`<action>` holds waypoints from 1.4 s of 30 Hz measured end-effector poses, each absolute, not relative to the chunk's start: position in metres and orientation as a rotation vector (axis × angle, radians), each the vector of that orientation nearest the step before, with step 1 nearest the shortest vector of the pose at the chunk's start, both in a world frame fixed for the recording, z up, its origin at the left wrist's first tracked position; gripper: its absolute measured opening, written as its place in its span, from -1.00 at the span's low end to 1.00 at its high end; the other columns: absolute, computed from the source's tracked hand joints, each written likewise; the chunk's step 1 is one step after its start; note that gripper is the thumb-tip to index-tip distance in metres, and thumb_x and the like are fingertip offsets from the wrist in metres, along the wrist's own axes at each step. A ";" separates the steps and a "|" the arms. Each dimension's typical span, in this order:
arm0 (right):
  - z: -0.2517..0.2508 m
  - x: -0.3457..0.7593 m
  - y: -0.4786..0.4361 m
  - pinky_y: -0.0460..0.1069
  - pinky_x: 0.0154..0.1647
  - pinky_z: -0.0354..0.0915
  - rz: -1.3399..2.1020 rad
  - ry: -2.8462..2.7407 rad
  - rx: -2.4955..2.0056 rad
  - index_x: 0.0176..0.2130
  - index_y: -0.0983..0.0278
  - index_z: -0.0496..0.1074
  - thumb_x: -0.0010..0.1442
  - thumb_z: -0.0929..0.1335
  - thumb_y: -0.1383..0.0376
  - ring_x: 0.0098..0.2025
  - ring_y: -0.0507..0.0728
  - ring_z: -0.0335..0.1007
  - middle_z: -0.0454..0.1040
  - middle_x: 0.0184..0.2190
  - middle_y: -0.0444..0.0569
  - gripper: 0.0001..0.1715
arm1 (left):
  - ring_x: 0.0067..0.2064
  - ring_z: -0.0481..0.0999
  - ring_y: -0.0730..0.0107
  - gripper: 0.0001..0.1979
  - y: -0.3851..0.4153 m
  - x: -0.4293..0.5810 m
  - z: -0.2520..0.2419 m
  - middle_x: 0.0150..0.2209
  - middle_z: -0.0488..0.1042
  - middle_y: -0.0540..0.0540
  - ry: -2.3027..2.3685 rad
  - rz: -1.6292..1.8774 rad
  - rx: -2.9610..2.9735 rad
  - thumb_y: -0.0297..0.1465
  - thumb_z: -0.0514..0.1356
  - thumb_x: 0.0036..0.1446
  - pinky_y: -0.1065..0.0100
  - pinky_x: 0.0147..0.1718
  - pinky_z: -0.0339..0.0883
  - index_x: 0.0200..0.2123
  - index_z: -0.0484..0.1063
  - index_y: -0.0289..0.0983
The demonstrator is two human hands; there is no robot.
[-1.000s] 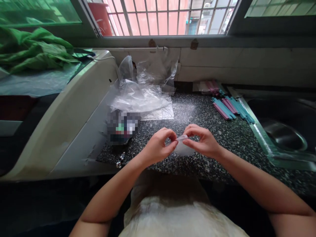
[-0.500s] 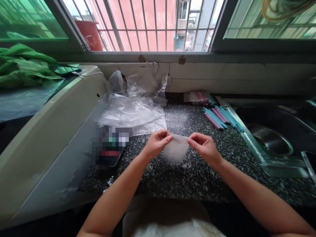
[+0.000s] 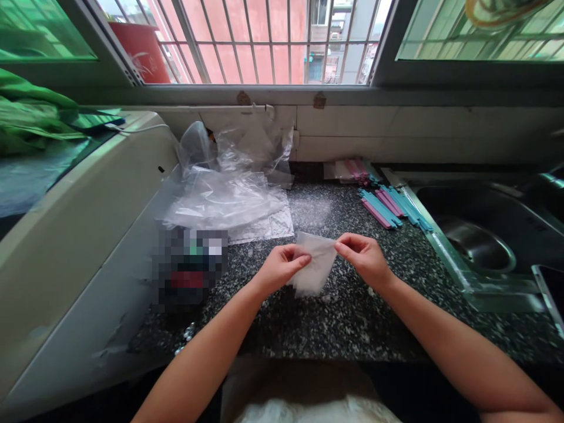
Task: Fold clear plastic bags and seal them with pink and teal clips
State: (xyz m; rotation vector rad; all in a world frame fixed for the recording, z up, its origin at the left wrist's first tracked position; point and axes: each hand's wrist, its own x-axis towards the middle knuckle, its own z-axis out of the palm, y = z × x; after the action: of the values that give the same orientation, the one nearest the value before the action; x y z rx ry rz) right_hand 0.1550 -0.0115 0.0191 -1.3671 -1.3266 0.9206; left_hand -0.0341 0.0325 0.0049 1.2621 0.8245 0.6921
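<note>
Between my two hands is a small translucent plastic bag (image 3: pixel 319 270), held just above the speckled dark countertop (image 3: pixel 282 329). My left hand (image 3: pixel 284 264) is closed on the bag's left side, its thumb lying over the front. My right hand (image 3: pixel 363 252) pinches the top right corner between thumb and fingers. The bag hangs at a slight slant, and its left edge is partly hidden by my left hand. I cannot make out whether anything is inside it.
Larger clear plastic bags (image 3: pixel 220 200) lie behind on the left, beside a blurred-out object (image 3: pixel 189 267). Blue and pink strips (image 3: pixel 381 208) lie at the back right, near the steel sink (image 3: pixel 476 244). A phone-like item (image 3: pixel 549 294) is at the right edge. A white appliance side (image 3: pixel 88 235) borders the left.
My left hand has slid from the bag's top left corner lower down its side. The bag has tilted, with its upper left corner now standing free. My right hand keeps its corner.
</note>
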 end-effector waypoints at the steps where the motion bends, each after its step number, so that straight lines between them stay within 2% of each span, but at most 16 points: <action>1: 0.020 0.156 -0.011 -0.09 -0.47 0.16 0.962 -1.328 -1.363 -0.51 0.31 0.39 -0.05 0.38 0.12 -0.52 -0.01 0.19 0.34 -0.59 -0.14 -0.71 | -0.53 0.25 0.54 -0.63 0.032 -0.034 0.005 -0.58 0.36 0.00 0.816 0.677 1.253 -0.15 0.32 -0.24 0.45 -0.51 0.12 -0.49 0.44 -0.36; 4: 0.022 0.157 -0.010 -0.08 -0.43 0.20 1.058 -1.332 -1.362 -0.48 0.31 0.41 -0.09 0.40 0.11 -0.49 0.00 0.24 0.39 -0.56 -0.13 -0.71 | -0.55 0.22 0.56 -0.63 0.031 -0.037 0.005 -0.59 0.34 0.02 0.788 0.613 1.272 -0.15 0.31 -0.22 0.47 -0.54 0.07 -0.48 0.44 -0.37; 9: 0.021 0.154 -0.011 -0.09 -0.45 0.19 1.043 -1.385 -1.382 -0.56 0.30 0.37 -0.07 0.38 0.13 -0.51 -0.01 0.21 0.35 -0.60 -0.15 -0.72 | -0.56 0.19 0.57 -0.64 0.031 -0.041 0.008 -0.61 0.28 0.04 0.775 0.513 1.376 -0.14 0.27 -0.17 0.48 -0.57 0.01 -0.56 0.37 -0.35; 13: 0.017 0.152 -0.012 -0.10 -0.48 0.16 1.063 -1.443 -1.402 -0.55 0.31 0.37 -0.04 0.36 0.14 -0.53 -0.02 0.20 0.34 -0.61 -0.15 -0.73 | -0.48 0.26 0.52 -0.66 0.032 -0.038 0.008 -0.53 0.33 0.03 0.810 0.708 1.390 -0.16 0.29 -0.17 0.46 -0.48 0.12 -0.44 0.39 -0.33; 18: 0.013 0.147 -0.012 -0.09 -0.48 0.17 1.089 -1.470 -1.412 -0.54 0.31 0.37 -0.04 0.36 0.13 -0.53 -0.02 0.21 0.36 -0.60 -0.14 -0.73 | -0.52 0.22 0.54 -0.67 0.034 -0.036 0.004 -0.60 0.31 0.04 0.882 0.865 1.334 -0.16 0.27 -0.16 0.46 -0.50 0.11 -0.56 0.37 -0.33; 23: 0.014 0.145 -0.011 -0.08 -0.47 0.18 1.076 -1.449 -1.413 -0.56 0.30 0.37 -0.04 0.36 0.11 -0.53 -0.01 0.21 0.35 -0.61 -0.14 -0.70 | -0.49 0.27 0.51 -0.67 0.033 -0.038 0.002 -0.57 0.35 0.02 0.901 0.889 1.278 -0.13 0.25 -0.15 0.45 -0.46 0.14 -0.53 0.41 -0.33; 26: 0.014 0.148 -0.010 -0.08 -0.47 0.20 1.033 -1.399 -1.409 -0.56 0.29 0.36 -0.06 0.37 0.07 -0.53 0.00 0.21 0.35 -0.61 -0.15 -0.67 | -0.47 0.31 0.48 -0.64 0.031 -0.038 0.000 -0.53 0.41 -0.01 0.847 0.748 1.252 -0.12 0.28 -0.18 0.44 -0.46 0.16 -0.47 0.45 -0.34; 29: 0.013 0.150 -0.008 -0.07 -0.43 0.22 1.022 -1.314 -1.395 -0.53 0.29 0.37 -0.11 0.40 0.03 -0.51 0.00 0.23 0.37 -0.59 -0.14 -0.63 | -0.54 0.27 0.52 -0.64 0.029 -0.036 -0.003 -0.59 0.39 0.00 0.857 0.641 1.205 -0.16 0.34 -0.26 0.46 -0.53 0.11 -0.52 0.46 -0.37; 34: 0.003 0.141 -0.011 -0.04 -0.32 0.25 1.284 -1.307 -1.304 -0.40 0.30 0.41 -0.14 0.43 0.01 -0.42 0.04 0.32 0.45 -0.48 -0.10 -0.57 | -0.52 0.31 0.51 -0.66 0.030 -0.034 -0.001 -0.59 0.44 0.00 0.894 0.938 1.058 -0.18 0.37 -0.32 0.44 -0.47 0.19 -0.58 0.48 -0.35; 37: -0.005 0.130 -0.018 -0.05 -0.37 0.22 1.391 -1.370 -1.315 -0.45 0.33 0.40 -0.11 0.41 0.04 -0.47 0.02 0.29 0.42 -0.52 -0.12 -0.61 | -0.52 0.32 0.51 -0.66 0.032 -0.035 -0.001 -0.58 0.47 0.00 0.894 1.021 0.984 -0.17 0.38 -0.35 0.43 -0.47 0.22 -0.58 0.49 -0.34; 42: -0.005 0.122 -0.025 -0.11 -0.54 0.10 1.328 -1.479 -1.374 -0.58 0.32 0.33 -0.05 0.37 0.10 -0.58 -0.04 0.14 0.29 -0.66 -0.19 -0.66 | -0.55 0.31 0.53 -0.62 0.033 -0.038 -0.001 -0.60 0.45 0.02 0.946 1.078 0.907 -0.14 0.38 -0.37 0.45 -0.51 0.21 -0.56 0.48 -0.34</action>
State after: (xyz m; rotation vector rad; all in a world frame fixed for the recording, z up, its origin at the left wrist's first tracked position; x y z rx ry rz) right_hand 0.1220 -0.0254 -0.0054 -1.3742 -1.4787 1.3281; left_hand -0.0377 0.0329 -0.0006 0.9069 0.9459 1.0776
